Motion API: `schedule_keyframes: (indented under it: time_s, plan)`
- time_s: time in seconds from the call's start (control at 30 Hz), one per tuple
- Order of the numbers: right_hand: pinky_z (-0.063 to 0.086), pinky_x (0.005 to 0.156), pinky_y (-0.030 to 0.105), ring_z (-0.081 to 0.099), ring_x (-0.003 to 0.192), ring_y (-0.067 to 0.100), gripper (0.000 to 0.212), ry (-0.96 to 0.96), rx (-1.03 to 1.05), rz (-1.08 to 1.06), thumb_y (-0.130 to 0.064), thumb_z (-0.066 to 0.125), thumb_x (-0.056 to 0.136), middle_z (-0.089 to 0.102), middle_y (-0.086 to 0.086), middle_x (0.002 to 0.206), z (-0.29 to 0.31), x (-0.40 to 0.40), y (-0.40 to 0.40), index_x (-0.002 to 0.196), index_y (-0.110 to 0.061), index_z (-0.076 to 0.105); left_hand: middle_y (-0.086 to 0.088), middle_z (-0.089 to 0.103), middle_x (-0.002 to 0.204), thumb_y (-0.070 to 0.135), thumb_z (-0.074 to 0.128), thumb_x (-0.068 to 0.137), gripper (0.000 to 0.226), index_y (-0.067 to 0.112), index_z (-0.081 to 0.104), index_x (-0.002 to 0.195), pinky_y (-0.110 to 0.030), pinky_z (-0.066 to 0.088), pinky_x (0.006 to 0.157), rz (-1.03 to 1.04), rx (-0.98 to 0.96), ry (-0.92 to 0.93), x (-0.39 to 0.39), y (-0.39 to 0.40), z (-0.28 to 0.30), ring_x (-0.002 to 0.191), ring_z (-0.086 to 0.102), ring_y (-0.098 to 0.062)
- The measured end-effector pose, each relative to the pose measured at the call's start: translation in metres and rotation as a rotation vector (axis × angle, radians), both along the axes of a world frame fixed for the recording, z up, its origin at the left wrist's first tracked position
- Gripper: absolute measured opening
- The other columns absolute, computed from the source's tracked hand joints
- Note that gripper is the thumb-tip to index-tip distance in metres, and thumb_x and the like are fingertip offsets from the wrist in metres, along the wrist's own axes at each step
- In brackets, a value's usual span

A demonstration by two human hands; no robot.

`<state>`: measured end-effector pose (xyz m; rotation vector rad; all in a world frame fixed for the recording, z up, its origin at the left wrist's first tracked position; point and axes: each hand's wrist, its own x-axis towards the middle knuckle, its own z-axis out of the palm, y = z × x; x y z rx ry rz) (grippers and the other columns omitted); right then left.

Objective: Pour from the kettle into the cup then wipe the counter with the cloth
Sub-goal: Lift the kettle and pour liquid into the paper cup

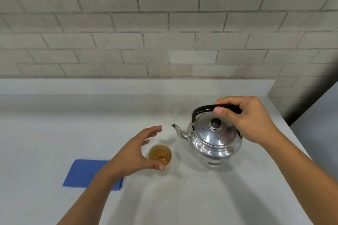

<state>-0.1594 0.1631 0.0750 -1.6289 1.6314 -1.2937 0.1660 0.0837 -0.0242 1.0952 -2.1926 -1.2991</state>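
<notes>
right hand wrapped round the black handle of the steel kettle, upright on the counter. left hand open beside the cup, thumb at rim. risk: knocked cup, or spout overshoots. blue cloth lies near-left.
</notes>
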Motion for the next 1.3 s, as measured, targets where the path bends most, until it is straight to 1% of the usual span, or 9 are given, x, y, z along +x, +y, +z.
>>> schedule_keyframes:
  time_s: [0.17, 0.33, 0.53, 0.73, 0.8, 0.87, 1.0, 1.13, 1.3]
  plan:
    - [0.050, 0.071, 0.009, 0.072, 0.082, 0.005, 0.009, 0.023, 0.023, 0.025, -0.021, 0.080, 0.082, 0.078, -0.013, 0.086, 0.002, 0.009, 0.012, 0.087, -0.029, 0.080, 0.027, 0.055, 0.148, 0.050, 0.104, 0.047, 0.119, 0.053, 0.042, 0.148, -0.033, 0.044, 0.118, 0.033, 0.106, -0.009, 0.006, 0.014, -0.034, 0.137, 0.053, 0.001]
    - [0.049, 0.071, 0.010, 0.072, 0.082, 0.007, 0.010, 0.074, 0.042, 0.052, -0.016, 0.081, 0.082, 0.078, -0.013, 0.085, 0.003, 0.018, 0.018, 0.088, -0.024, 0.081, 0.022, 0.062, 0.138, 0.045, 0.102, 0.054, 0.105, 0.050, 0.047, 0.143, -0.029, 0.051, 0.110, 0.097, 0.131, 0.042, 0.004, 0.018, -0.056, 0.129, 0.060, -0.004]
    - [0.051, 0.070, 0.015, 0.071, 0.079, 0.011, 0.012, 0.171, 0.067, 0.099, -0.016, 0.082, 0.081, 0.077, -0.011, 0.082, 0.006, 0.029, 0.019, 0.087, -0.027, 0.081, 0.026, 0.064, 0.133, 0.033, 0.100, 0.064, 0.087, 0.047, 0.053, 0.136, -0.011, 0.052, 0.093, 0.132, 0.121, 0.089, 0.000, 0.019, -0.069, 0.125, 0.061, -0.001]
    - [0.053, 0.069, 0.028, 0.069, 0.074, 0.012, 0.009, 0.314, 0.086, 0.147, -0.020, 0.081, 0.082, 0.074, -0.010, 0.080, 0.010, 0.040, 0.015, 0.088, -0.027, 0.081, 0.024, 0.066, 0.131, 0.034, 0.099, 0.066, 0.082, 0.049, 0.055, 0.133, -0.012, 0.053, 0.091, 0.161, 0.124, 0.109, -0.002, 0.019, -0.076, 0.123, 0.063, -0.002]
    - [0.052, 0.067, 0.024, 0.068, 0.074, 0.011, 0.008, 0.362, 0.090, 0.167, -0.023, 0.081, 0.083, 0.074, -0.010, 0.080, 0.013, 0.044, 0.013, 0.088, -0.029, 0.080, 0.023, 0.066, 0.132, 0.035, 0.099, 0.065, 0.082, 0.049, 0.055, 0.133, -0.013, 0.054, 0.092, 0.166, 0.130, 0.112, -0.002, 0.018, -0.078, 0.124, 0.063, -0.003]
    - [0.048, 0.064, 0.015, 0.067, 0.075, 0.007, 0.008, 0.418, 0.088, 0.186, -0.023, 0.080, 0.083, 0.074, -0.012, 0.080, 0.016, 0.047, 0.011, 0.088, -0.029, 0.080, 0.024, 0.065, 0.131, 0.035, 0.099, 0.065, 0.082, 0.050, 0.055, 0.132, -0.013, 0.054, 0.092, 0.170, 0.132, 0.114, -0.003, 0.019, -0.078, 0.123, 0.063, -0.001]
    - [0.047, 0.066, 0.011, 0.066, 0.076, 0.004, 0.007, 0.502, 0.103, 0.191, -0.027, 0.080, 0.082, 0.072, -0.015, 0.078, 0.021, 0.053, 0.008, 0.089, -0.029, 0.080, 0.023, 0.067, 0.130, 0.033, 0.099, 0.064, 0.080, 0.052, 0.056, 0.129, -0.010, 0.053, 0.090, 0.174, 0.128, 0.123, -0.003, 0.019, -0.078, 0.121, 0.064, 0.000]
    - [0.051, 0.065, 0.015, 0.065, 0.075, 0.003, 0.006, 0.576, 0.097, 0.207, -0.032, 0.079, 0.082, 0.071, -0.016, 0.076, 0.025, 0.056, 0.007, 0.088, -0.033, 0.080, 0.020, 0.068, 0.130, 0.032, 0.099, 0.065, 0.079, 0.052, 0.057, 0.129, -0.013, 0.054, 0.091, 0.172, 0.132, 0.142, -0.003, 0.019, -0.078, 0.122, 0.065, -0.003]
    - [0.053, 0.062, 0.031, 0.062, 0.067, 0.005, 0.007, 0.652, 0.077, 0.229, -0.039, 0.075, 0.082, 0.067, -0.017, 0.069, 0.027, 0.058, 0.005, 0.086, -0.035, 0.078, 0.020, 0.068, 0.129, 0.030, 0.099, 0.064, 0.079, 0.051, 0.058, 0.128, -0.015, 0.055, 0.092, 0.176, 0.140, 0.162, -0.003, 0.019, -0.078, 0.121, 0.066, -0.004]
